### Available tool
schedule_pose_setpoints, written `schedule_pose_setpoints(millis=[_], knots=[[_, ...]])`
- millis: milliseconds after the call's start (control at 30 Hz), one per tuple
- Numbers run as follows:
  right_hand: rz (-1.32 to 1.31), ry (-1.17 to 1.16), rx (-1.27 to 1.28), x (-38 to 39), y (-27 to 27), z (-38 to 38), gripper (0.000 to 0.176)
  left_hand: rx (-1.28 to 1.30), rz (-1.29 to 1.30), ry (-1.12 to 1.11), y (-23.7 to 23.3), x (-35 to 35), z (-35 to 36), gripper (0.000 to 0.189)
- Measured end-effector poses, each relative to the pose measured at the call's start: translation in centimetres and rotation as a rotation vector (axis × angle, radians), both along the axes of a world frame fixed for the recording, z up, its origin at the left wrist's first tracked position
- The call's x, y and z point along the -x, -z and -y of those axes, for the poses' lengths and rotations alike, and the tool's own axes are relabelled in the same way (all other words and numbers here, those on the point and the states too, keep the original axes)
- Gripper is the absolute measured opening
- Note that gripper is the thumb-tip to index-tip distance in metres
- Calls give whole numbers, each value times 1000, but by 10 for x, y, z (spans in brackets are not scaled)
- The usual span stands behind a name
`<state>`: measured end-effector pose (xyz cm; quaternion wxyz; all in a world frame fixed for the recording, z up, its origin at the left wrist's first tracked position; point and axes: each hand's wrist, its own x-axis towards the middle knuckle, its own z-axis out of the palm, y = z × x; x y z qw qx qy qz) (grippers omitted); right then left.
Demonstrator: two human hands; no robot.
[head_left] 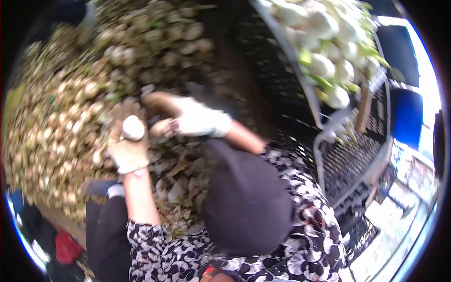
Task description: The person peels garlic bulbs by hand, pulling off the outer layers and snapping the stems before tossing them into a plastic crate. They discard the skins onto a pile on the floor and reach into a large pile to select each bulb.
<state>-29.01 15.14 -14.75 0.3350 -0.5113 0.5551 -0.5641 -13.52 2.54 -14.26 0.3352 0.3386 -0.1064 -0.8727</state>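
My left hand (123,152), in a soiled pale work glove, is palm up with a peeled-looking white onion (133,128) resting in it. Just to its right, my right hand (190,115) wears a similar glove, brown at the fingers. Its fingers are curled and blurred, pointing toward the onion; what they hold cannot be made out. Beneath both hands spreads a heap of onions (70,122) with dry skins and green bits. Loose skins (176,192) lie below my right hand.
A black plastic crate (268,61) stands at the upper right, beside a pile of white onions with green stems (324,66). A metal frame (319,145) borders another black crate (347,162). A dark cap (249,197) fills the lower middle. A blue container (406,117) stands far right.
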Motion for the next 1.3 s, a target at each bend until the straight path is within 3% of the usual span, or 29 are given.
schedule_pose_setpoints(millis=[67, 133, 167, 200, 267, 300, 333, 400, 433, 467, 533, 567, 600, 733, 800, 867, 933, 1067, 1133, 1167, 1200, 1233, 1267, 1300], knots=[[-221, -5, 115, -6, 6, 6, 66, 244, 355, 116, -5, 13, -15, 36], [616, -240, 107, 4, 35, 9, 59, 747, 582, 294, 27, 3, -6, 36], [1557, -330, 56, 4, 47, 8, 52, 339, 226, 310, 24, 1, 4, 35], [985, 164, -155, 10, 34, -3, 35, -85, -110, 328, 15, 3, 10, 36], [203, 370, -378, 18, 58, -7, 30, -69, 26, 264, -8, 16, 3, 40], [46, 359, -390, 16, 62, -20, 34, -48, -30, 344, -19, 26, -2, 40], [55, 346, -380, 14, 66, -28, 34, -20, -76, 405, -37, 41, -14, 41], [430, 228, -200, 4, 85, -29, 45, 130, -83, 535, -93, 81, -60, 42], [455, 215, -177, -1, 90, -32, 45, 220, -174, 644, -113, 100, -85, 47], [377, 260, -184, 0, 97, -32, 45, 734, -215, 940, -130, 109, -95, 53], [155, 393, -224, 1, 112, -36, 46, 861, -452, 1239, -139, 125, -113, 95], [35, 500, -262, 6, 116, -41, 46, 616, -445, 1148, -140, 130, -122, 110], [-62, 604, -294, 12, 118, -43, 47, 714, -327, 1093, -140, 134, -110, 92], [-346, 924, -364, 40, 96, -31, 49, 359, 99, 635, -75, 99, -63, 42], [-454, 997, -398, 54, 89, -10, 49, 208, 293, 526, -38, 65, -47, 33], [-569, 1076, -426, 71, 79, 15, 50, 57, 252, 523, 0, 30, -39, 28], [-546, 861, -686, 84, 72, 37, 54, -57, 291, 509, 6, 15, -44, 27], [-540, 882, -670, 99, 86, 41, 47, -33, 237, 502, 3, 9, -42, 28], [-586, 948, -152, 88, 89, 36, 41, 90, 277, 498, -3, 11, -36, 28], [-561, 867, 17, 75, 68, 29, 39, 121, 305, 471, -2, 10, -30, 26], [-32, 647, 35, 56, 53, 26, 45, 149, 338, 445, -1, 9, -25, 25], [309, 468, -4, 37, 33, 23, 51, 229, 452, 415, -10, 14, -24, 27], [433, 338, 6, 29, 12, 16, 59, 267, 536, 394, -15, 16, -24, 27], [107, 280, 39, 25, -3, 11, 61, 282, 559, 434, -26, 19, -23, 29]])
